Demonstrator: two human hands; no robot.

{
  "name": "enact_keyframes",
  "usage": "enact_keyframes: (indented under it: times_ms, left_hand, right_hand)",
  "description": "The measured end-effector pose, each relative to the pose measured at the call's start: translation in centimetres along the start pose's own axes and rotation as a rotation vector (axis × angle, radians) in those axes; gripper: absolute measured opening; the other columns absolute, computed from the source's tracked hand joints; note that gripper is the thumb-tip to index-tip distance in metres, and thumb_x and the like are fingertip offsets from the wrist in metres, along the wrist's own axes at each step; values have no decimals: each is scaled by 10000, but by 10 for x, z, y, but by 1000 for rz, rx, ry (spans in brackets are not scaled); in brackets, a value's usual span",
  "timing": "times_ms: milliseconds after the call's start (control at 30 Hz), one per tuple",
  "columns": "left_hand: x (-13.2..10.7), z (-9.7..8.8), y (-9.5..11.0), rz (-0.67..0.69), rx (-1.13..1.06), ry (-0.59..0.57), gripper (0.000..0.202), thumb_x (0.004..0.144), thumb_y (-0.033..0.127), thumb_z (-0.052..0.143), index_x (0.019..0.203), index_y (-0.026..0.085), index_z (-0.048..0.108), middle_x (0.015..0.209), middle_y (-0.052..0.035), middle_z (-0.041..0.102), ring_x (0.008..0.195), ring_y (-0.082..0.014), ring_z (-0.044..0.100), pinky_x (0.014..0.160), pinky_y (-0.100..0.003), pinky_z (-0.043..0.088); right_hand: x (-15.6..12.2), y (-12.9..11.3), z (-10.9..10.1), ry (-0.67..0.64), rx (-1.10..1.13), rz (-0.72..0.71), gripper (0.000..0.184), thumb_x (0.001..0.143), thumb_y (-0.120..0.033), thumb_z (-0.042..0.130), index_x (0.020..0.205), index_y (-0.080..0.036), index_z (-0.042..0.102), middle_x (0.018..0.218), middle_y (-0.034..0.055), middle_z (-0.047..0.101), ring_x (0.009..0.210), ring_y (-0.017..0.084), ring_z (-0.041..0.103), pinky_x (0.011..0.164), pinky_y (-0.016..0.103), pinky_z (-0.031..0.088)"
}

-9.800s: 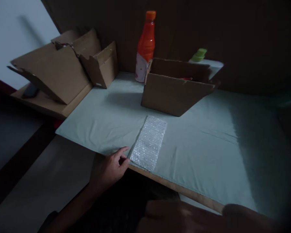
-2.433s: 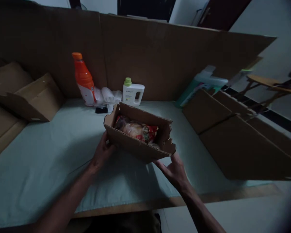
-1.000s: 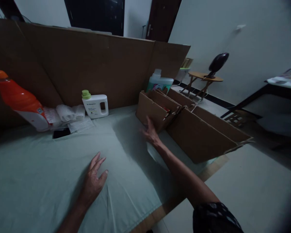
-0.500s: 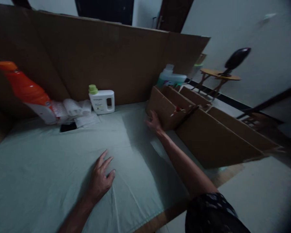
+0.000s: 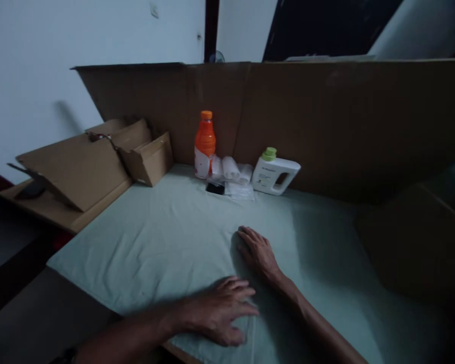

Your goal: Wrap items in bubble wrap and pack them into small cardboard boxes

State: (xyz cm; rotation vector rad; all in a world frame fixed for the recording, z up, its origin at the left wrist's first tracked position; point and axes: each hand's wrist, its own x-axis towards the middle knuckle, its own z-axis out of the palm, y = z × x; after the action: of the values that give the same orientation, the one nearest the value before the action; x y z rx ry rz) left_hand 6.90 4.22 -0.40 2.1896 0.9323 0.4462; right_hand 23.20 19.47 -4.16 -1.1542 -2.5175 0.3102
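Note:
My left hand (image 5: 224,309) is over the pale green cloth (image 5: 163,237) near the front edge, fingers spread, holding nothing. Just beyond it my right hand (image 5: 260,254) lies palm down on the cloth, with its fingers stretched out and nothing visible in them. Ahead of both hands stands a white detergent bottle (image 5: 267,176) with a green cap and a side handle. To its left are clear bubble-wrap-like plastic rolls (image 5: 231,168), a small black flat item (image 5: 215,188) and an upright orange bottle (image 5: 205,144) with an orange cap.
A tall cardboard panel (image 5: 326,121) runs behind the bottles. Opened cardboard boxes (image 5: 79,162) stand at the left edge of the table. A dark cardboard box (image 5: 413,237) sits at the right, partly in shadow.
The view has swung left, bringing the left-hand boxes into sight. My right hand has come away from the right-hand cardboard box onto the cloth, close to my left hand.

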Motion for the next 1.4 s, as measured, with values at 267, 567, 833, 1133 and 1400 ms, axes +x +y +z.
enact_keyframes:
  times_ms: [267, 567, 833, 1133, 1400]
  left_hand:
    - [-77, -186, -88, -431, 202, 931, 424, 787, 228, 599, 1200, 205, 693, 1400, -107, 613, 1385, -305, 499, 1181, -482, 377]
    - [-76, -345, -183, -727, 533, 1331, 236, 786, 172, 629, 993, 98, 717, 1537, -212, 438, 1506, -396, 249, 1241, -564, 184]
    - [-125, -275, -149, -431, 488, 1321, 200, 844, 283, 587, 848, 146, 733, 1589, -152, 391, 1475, -328, 371, 1247, -477, 264]
    - [-213, -133, -76, -256, 75, 1498, 938, 706, 400, 842, 1501, 273, 362, 1688, -141, 163, 1542, -351, 239, 1200, -505, 354]
    - [-187, -107, -109, -567, -487, 1197, 892, 612, 525, 843, 1339, 158, 477, 1339, -171, 624, 1291, -359, 577, 1149, -536, 415]
  right_hand:
    - [49, -104, 44, -88, -60, -236, 497, 977, -336, 518, 1450, -185, 549, 1540, 142, 495, 1443, 324, 424, 1161, 539, 345]
    - [56, -112, 50, -112, -58, -271, 516, 980, -370, 526, 1469, -206, 533, 1553, 122, 484, 1444, 320, 428, 1168, 537, 357]
    - [53, -85, 62, 271, 153, -122, 493, 976, -298, 456, 1457, -195, 476, 1506, 192, 500, 1342, 322, 536, 1023, 540, 503]
    - [56, -72, 64, 350, 588, 16, 497, 851, -288, 545, 1339, -205, 589, 1344, 143, 648, 1179, 286, 648, 1050, 529, 489]
    - [51, -94, 54, 245, 664, 19, 342, 825, -259, 488, 1058, -216, 735, 1040, 76, 778, 949, 238, 718, 908, 403, 563]
